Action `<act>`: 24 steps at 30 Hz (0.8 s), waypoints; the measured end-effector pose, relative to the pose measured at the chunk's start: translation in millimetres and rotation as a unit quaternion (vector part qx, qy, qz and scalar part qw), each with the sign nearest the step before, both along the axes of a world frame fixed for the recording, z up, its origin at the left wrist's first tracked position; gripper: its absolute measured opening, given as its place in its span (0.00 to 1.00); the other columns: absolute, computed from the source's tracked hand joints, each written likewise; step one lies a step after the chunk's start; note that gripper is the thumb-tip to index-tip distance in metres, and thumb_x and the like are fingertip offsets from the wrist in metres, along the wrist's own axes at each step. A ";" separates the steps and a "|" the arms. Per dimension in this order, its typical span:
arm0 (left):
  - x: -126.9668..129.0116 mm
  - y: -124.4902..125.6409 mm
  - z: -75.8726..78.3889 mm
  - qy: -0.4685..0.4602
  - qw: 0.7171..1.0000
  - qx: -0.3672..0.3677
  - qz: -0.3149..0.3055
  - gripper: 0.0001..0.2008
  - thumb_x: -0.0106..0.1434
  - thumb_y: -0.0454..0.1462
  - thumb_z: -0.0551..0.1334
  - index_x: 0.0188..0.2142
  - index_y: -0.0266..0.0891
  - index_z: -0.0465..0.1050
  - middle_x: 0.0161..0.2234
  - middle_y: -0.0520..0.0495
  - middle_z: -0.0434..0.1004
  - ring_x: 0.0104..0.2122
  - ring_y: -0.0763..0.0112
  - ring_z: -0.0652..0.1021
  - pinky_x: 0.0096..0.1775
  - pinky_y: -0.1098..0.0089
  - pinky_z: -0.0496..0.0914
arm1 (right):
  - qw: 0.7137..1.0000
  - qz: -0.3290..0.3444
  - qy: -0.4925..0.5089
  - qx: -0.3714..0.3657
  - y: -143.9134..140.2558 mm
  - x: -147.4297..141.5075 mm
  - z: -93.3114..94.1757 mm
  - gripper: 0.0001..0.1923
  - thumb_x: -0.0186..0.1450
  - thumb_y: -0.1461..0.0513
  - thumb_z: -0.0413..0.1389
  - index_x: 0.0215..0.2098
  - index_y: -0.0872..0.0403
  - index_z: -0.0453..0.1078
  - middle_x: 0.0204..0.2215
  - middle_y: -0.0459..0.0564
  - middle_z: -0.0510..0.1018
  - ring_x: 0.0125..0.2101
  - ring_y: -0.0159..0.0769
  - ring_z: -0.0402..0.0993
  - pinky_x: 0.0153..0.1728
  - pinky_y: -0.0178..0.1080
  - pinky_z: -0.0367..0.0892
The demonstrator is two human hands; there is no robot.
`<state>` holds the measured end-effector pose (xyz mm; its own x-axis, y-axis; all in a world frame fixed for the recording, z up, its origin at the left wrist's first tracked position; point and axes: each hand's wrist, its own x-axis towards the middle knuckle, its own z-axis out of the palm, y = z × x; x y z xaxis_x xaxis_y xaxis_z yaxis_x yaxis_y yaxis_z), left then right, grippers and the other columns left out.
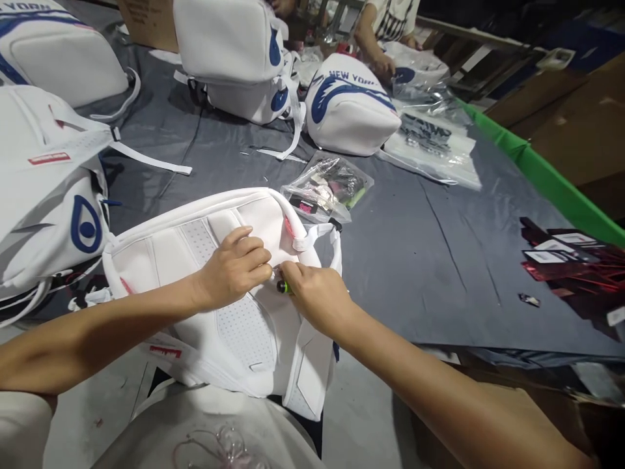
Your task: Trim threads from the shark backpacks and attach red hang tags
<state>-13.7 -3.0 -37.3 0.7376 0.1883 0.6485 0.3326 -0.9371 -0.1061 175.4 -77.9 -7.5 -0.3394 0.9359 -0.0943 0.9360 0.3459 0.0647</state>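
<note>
A white backpack (pixel 247 335) lies in front of me with its padded, dotted back panel facing up, partly over the table's near edge. Both my hands meet above its middle. My left hand (pixel 237 267) is closed in a pinch close to the panel; what its fingertips hold is too small to make out. Gripped in my right hand (pixel 317 293) is a small tool with a black and green end (pixel 283 286); the fingers cover most of it. A white shoulder strap (pixel 308 371) hangs down below my right hand.
More white backpacks (pixel 43 189) stand at the left and along the back (pixel 349 111). A clear bag of small parts (pixel 327 189) lies beyond my hands, dark red tags (pixel 571 260) at the right. Another person's hand (pixel 383 66) touches plastic wrapping. A green edge (pixel 547 166) borders the table.
</note>
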 end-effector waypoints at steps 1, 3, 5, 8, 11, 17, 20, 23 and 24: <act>0.6 -0.5 -0.6 0.004 1.000 -0.001 0.002 0.10 0.66 0.29 0.55 0.31 0.42 0.71 0.33 0.52 0.76 0.41 0.67 0.72 0.59 0.57 0.60 | 0.999 0.022 -0.017 0.022 -0.2 -0.7 0.2 0.09 0.67 0.71 0.47 0.35 0.56 0.68 0.25 0.49 0.75 0.22 0.32 0.65 0.23 0.38 0.42; 1.7 -1.2 -1.9 0.013 1.000 -0.004 0.008 0.10 0.66 0.29 0.55 0.32 0.42 0.72 0.34 0.51 0.76 0.42 0.67 0.72 0.60 0.57 0.59 | 0.994 0.052 -0.053 0.076 -0.1 -1.8 -0.7 0.13 0.68 0.72 0.44 0.36 0.56 0.68 0.26 0.50 0.74 0.24 0.34 0.66 0.24 0.38 0.44; 1.2 -0.3 -1.4 0.024 1.000 -0.014 0.005 0.08 0.66 0.30 0.56 0.34 0.41 0.72 0.35 0.50 0.76 0.43 0.67 0.72 0.60 0.56 0.59 | 0.986 0.071 -0.080 0.130 0.7 -0.4 -3.4 0.13 0.69 0.72 0.43 0.38 0.56 0.69 0.33 0.54 0.76 0.29 0.37 0.68 0.25 0.39 0.48; -7.3 7.1 6.1 0.008 0.999 -0.037 0.013 0.07 0.67 0.36 0.59 0.43 0.40 0.72 0.42 0.46 0.76 0.49 0.63 0.72 0.62 0.54 0.57 | 0.973 0.115 -0.101 0.172 3.5 7.1 -6.6 0.13 0.69 0.71 0.44 0.38 0.57 0.70 0.38 0.56 0.76 0.33 0.39 0.68 0.26 0.38 0.51; -24.8 20.3 19.5 -0.073 0.977 -0.109 0.168 0.22 0.65 0.45 0.61 0.55 0.38 0.66 0.53 0.38 0.72 0.57 0.53 0.69 0.61 0.48 0.57 | 0.966 0.158 -0.107 0.174 12.4 9.0 0.0 0.15 0.69 0.72 0.42 0.36 0.56 0.69 0.31 0.52 0.74 0.28 0.36 0.64 0.25 0.38 0.50; -45.1 27.3 35.2 -0.064 0.934 -0.216 0.278 0.23 0.68 0.48 0.55 0.56 0.36 0.66 0.49 0.38 0.76 0.49 0.53 0.75 0.50 0.55 0.68 | 0.973 0.151 -0.060 0.167 74.3 -43.0 39.1 0.20 0.72 0.70 0.35 0.38 0.57 0.68 0.33 0.56 0.73 0.31 0.38 0.65 0.26 0.40 0.48; -44.0 16.6 34.5 -0.126 0.947 -0.148 0.256 0.23 0.67 0.44 0.57 0.58 0.38 0.63 0.57 0.36 0.69 0.56 0.52 0.70 0.55 0.54 0.64 | 0.981 0.113 0.004 0.155 95.5 -48.8 54.0 0.16 0.71 0.68 0.38 0.40 0.58 0.68 0.36 0.57 0.74 0.34 0.39 0.68 0.29 0.39 0.53; -35.6 5.4 28.6 -0.118 0.969 -0.089 0.199 0.21 0.65 0.43 0.61 0.55 0.40 0.66 0.56 0.37 0.69 0.57 0.50 0.68 0.56 0.51 0.62 | 0.957 -0.020 0.191 0.217 71.5 -24.7 57.8 0.16 0.73 0.59 0.42 0.40 0.56 0.70 0.35 0.54 0.74 0.36 0.38 0.71 0.32 0.38 0.60; -30.1 2.5 26.0 -0.094 0.979 -0.079 0.164 0.19 0.65 0.42 0.61 0.54 0.40 0.67 0.54 0.38 0.71 0.56 0.51 0.68 0.56 0.51 0.62 | 0.930 -0.073 0.274 0.232 55.1 -14.4 56.7 0.19 0.74 0.54 0.42 0.41 0.55 0.70 0.33 0.52 0.74 0.35 0.37 0.72 0.32 0.37 0.62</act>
